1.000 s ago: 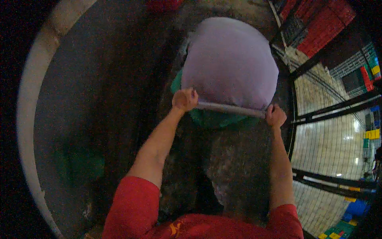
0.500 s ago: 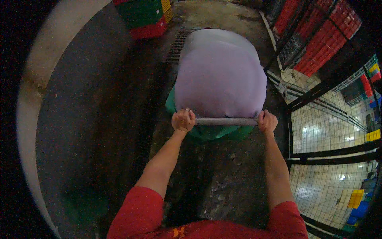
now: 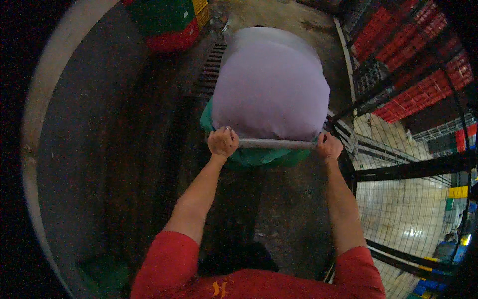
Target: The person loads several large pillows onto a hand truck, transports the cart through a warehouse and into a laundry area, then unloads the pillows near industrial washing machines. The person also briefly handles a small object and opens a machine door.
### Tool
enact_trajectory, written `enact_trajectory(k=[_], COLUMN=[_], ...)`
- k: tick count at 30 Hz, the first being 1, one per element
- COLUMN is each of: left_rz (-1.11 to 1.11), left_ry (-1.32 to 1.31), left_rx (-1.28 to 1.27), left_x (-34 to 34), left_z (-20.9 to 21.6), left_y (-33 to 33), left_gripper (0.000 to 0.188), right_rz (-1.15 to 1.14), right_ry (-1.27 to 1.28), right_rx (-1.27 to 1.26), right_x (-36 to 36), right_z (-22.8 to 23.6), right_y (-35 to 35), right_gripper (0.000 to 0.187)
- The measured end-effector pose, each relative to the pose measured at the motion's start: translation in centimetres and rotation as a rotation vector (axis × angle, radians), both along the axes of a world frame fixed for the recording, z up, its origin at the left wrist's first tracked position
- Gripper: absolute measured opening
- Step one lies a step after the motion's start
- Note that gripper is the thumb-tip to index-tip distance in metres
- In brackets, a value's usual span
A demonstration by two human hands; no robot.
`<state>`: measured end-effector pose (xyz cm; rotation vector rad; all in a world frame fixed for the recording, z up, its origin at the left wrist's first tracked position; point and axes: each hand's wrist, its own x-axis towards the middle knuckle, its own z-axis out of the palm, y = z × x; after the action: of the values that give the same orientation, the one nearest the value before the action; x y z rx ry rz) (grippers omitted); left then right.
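Both my arms reach forward to a pale grey push bar [image 3: 279, 143]. My left hand [image 3: 223, 143] is closed round its left end, and my right hand [image 3: 330, 146] grips the right end. Just beyond the bar bulges a large rounded load under a smooth pale lavender covering [image 3: 271, 89]. What lies inside it is hidden. Green material [image 3: 261, 157], perhaps a bag or cloth, shows below the bar and at the load's left side. The wheels and base beneath are out of sight.
Green and red crates [image 3: 172, 37] are stacked at the far left. A slatted floor drain [image 3: 211, 70] runs left of the load across dark, wet-looking floor. Along the right stands a black-framed mesh fence [image 3: 413, 167], with red crates [image 3: 423, 84] behind it. A green object [image 3: 104, 274] sits at lower left.
The crates and drain have shifted left in view, and the fence on the right has swung and slid nearer. Both hands keep their hold on the bar.
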<state>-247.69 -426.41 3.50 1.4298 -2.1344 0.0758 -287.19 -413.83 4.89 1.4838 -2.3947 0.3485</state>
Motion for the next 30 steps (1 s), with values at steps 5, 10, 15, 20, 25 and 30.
enact_trajectory(k=[5,10,15,20,25,30], left_rz=[0.025,0.074,0.102,0.120,0.173,0.070], left_ry=[-0.022,0.013,-0.119,-0.112,-0.061,-0.020], left_rx=[-0.087,-0.236,0.284,0.261,0.121,0.108], left_x=[0.7,-1.7,-4.7,-3.1,-0.8,-2.2], left_z=[1.8,1.1,0.2,-1.8,-4.2,-5.1], left_y=[-15.2,-25.6,-34.9,-49.8,-63.9,-80.0], left_gripper=[0.023,0.024,0.027,0.033,0.034,0.048], right_rz=[0.172,0.183,0.013,0.155,0.176,0.123], right_ry=[0.072,0.022,0.072,0.060,-0.032,-0.084], right_rx=[-0.356,-0.283,-0.064,-0.136,-0.303,-0.160], right_x=[0.6,-2.3,-4.9,-3.0,-0.9,-2.2], right_z=[1.0,1.5,1.6,1.1,-3.3,-6.3], right_y=[-15.1,-26.6,-37.1,-52.4,-66.8,-83.2], right_gripper=[0.023,0.026,0.030,0.030,0.032,0.037])
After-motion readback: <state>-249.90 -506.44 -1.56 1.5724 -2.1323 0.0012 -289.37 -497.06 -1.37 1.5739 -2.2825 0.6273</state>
